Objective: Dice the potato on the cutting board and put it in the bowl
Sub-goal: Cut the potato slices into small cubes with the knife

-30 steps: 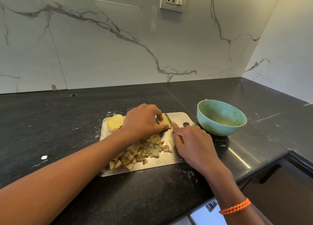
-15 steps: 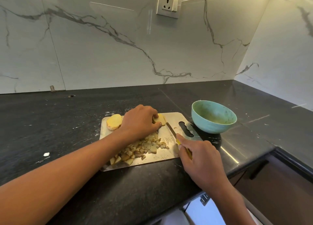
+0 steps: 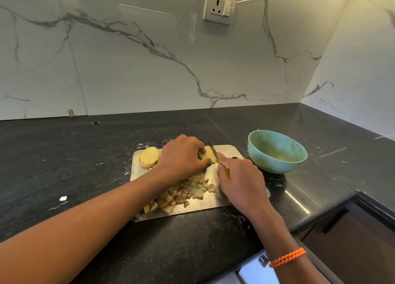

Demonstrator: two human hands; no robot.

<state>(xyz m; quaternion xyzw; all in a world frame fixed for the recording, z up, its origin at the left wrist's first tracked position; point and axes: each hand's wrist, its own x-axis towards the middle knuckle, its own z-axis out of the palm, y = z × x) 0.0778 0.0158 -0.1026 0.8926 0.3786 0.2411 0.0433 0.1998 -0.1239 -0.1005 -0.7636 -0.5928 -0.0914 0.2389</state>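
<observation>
Fingers of the left hand (image 3: 181, 155) curl over a potato slab (image 3: 207, 155) at the far side of the steel cutting board (image 3: 226, 150), pinning it, while the right hand (image 3: 241, 181) grips a yellow-handled knife (image 3: 213, 151) whose blade rests against the slab. Diced potato pieces (image 3: 181, 195) lie heaped on the board's near part and a potato half (image 3: 149, 156) at its far left corner. The green bowl (image 3: 277, 151) stands on the black counter (image 3: 64, 166) just right of the board.

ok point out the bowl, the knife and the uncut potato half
bowl (image 3: 277, 166), head view, on its outer front wall
knife (image 3: 212, 149), head view, on the blade
uncut potato half (image 3: 149, 156), head view, on its cut face
</observation>
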